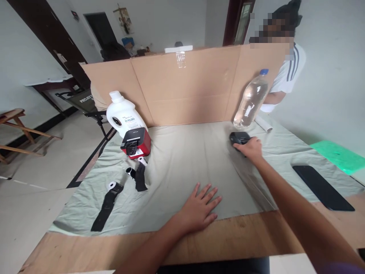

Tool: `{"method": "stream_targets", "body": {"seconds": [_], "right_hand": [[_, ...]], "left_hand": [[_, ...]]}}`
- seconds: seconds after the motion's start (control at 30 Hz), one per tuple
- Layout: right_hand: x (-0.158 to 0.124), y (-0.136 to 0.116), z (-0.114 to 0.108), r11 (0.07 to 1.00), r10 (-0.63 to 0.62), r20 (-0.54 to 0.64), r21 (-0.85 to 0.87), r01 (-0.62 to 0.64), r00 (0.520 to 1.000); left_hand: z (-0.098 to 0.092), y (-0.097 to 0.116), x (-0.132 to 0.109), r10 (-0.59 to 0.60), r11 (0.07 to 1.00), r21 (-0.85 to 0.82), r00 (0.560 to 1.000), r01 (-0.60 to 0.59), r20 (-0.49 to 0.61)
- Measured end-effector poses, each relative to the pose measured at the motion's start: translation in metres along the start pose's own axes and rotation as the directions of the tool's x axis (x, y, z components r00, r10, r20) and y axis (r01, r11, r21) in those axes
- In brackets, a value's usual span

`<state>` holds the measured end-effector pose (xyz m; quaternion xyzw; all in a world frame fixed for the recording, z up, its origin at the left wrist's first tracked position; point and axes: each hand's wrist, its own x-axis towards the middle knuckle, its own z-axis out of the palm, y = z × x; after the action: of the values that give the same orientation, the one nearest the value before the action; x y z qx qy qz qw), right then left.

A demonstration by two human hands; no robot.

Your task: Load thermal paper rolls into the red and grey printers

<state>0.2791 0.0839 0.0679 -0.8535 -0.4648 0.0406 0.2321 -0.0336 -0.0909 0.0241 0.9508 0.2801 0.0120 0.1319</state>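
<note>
My left hand [199,207] lies flat on the pale green cloth [182,160] near the table's front edge, fingers spread, holding nothing. My right hand [251,147] reaches far to the right and closes over a small black device [238,137] resting on the cloth, just below a clear plastic bottle [251,99] with a blue cap. At the left stand a red and black box-shaped device [136,142] and a white jug [123,114]. Black strips with small white rolls [114,196] lie in front of them.
A cardboard screen [185,87] stands along the back of the table. A black phone [322,186] lies at the right, a green sheet [339,155] beyond it. Another person in a white shirt [288,74] stands behind the screen. A folding chair [85,104] is at the left.
</note>
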Motion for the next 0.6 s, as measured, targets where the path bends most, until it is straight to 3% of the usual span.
{"method": "stream_targets", "body": {"seconds": [0.13,0.23,0.33,0.47,0.53,0.57,0.6], "right_hand": [[-0.081,-0.069,0.021,0.988,-0.150,0.017,0.023,0.150,0.989],[-0.126,-0.108,0.036,0.974,-0.224,-0.004,0.025,0.224,0.975],[-0.154,-0.127,0.049,0.968,-0.249,0.032,0.018,0.249,0.968],[-0.170,-0.133,0.054,0.978,-0.207,0.114,0.000,0.208,0.972],[-0.172,-0.134,0.038,0.975,-0.212,0.187,-0.022,0.220,0.959],[-0.171,-0.134,0.024,0.967,-0.244,0.207,-0.026,0.254,0.947],[-0.169,-0.133,0.006,0.953,-0.294,0.202,-0.019,0.304,0.934]], "left_hand": [[0.001,0.000,-0.001,0.001,1.000,-0.010,1.000,-0.001,-0.030],[-0.002,0.001,-0.003,0.007,1.000,-0.021,0.999,-0.008,-0.052],[-0.003,0.002,-0.002,0.019,0.999,-0.025,0.996,-0.021,-0.083],[-0.014,0.000,-0.007,0.087,0.992,-0.077,0.985,-0.100,-0.151],[-0.034,-0.003,-0.025,0.102,0.977,-0.147,0.948,-0.152,-0.302],[-0.047,-0.004,-0.038,0.081,0.968,-0.182,0.905,-0.171,-0.418],[-0.061,-0.005,-0.052,0.008,0.964,-0.212,0.813,-0.162,-0.582]]}}
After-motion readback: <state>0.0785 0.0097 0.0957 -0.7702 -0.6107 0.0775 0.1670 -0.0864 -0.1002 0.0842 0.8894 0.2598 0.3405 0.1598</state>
